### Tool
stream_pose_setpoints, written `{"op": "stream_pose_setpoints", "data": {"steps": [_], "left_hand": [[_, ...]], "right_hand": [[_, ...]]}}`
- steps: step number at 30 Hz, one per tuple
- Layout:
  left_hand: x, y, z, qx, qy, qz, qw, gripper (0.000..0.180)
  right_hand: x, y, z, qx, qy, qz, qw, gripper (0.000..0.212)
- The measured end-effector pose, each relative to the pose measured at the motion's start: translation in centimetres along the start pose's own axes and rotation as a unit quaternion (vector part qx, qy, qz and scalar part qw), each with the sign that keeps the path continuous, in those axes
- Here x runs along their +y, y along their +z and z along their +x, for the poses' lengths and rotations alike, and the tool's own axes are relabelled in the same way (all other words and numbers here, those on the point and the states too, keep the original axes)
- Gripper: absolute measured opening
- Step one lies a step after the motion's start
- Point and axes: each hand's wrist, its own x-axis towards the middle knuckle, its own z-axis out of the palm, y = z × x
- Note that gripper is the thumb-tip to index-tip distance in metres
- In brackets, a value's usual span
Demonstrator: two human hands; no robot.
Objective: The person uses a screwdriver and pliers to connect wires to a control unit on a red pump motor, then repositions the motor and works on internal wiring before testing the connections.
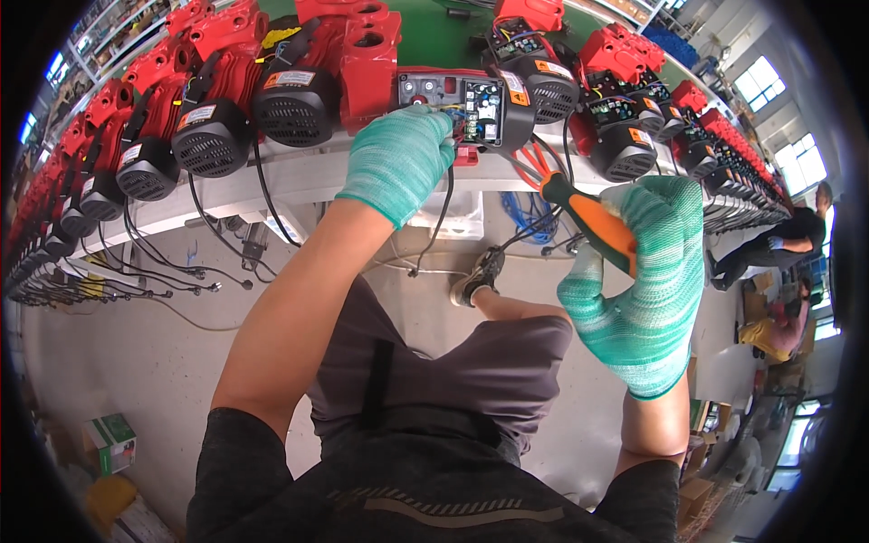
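My left hand (398, 163), in a green knitted glove, reaches to the open electrical box (425, 86) of a red and black motor unit. Its fingers are pressed together at the box's near edge, by thin coloured wires and a circuit board (482, 113); what they pinch is hidden. My right hand (647, 281), gloved alike, is closed around the orange and dark green handle of a screwdriver (597, 226). The tool's front end points up and left toward the bench edge, among red strands that are hard to make out. A black motor cover (516, 109) adjoins the board.
More red and black motor units (213, 140) line the bench on both sides, with black power cords hanging over the white edge (308, 185). Blue cable (529, 217) lies coiled below. A green and white box (110, 443) stands on the floor. Another person (787, 235) is at far right.
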Motion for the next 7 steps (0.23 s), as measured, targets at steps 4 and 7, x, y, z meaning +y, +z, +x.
{"op": "stream_pose_setpoints", "data": {"steps": [4, 7], "left_hand": [[-0.7, 0.7, -0.1, 0.033, 0.029, 0.0, 0.999, 0.017], [-1.1, 1.1, 0.0, 0.064, 0.092, -0.003, 0.994, 0.02]], "right_hand": [[-1.2, -0.7, 0.8, -0.062, 0.037, 0.013, 0.997, 0.04], [-1.0, -0.5, 0.5, -0.074, 0.046, -0.034, 0.996, 0.035]]}}
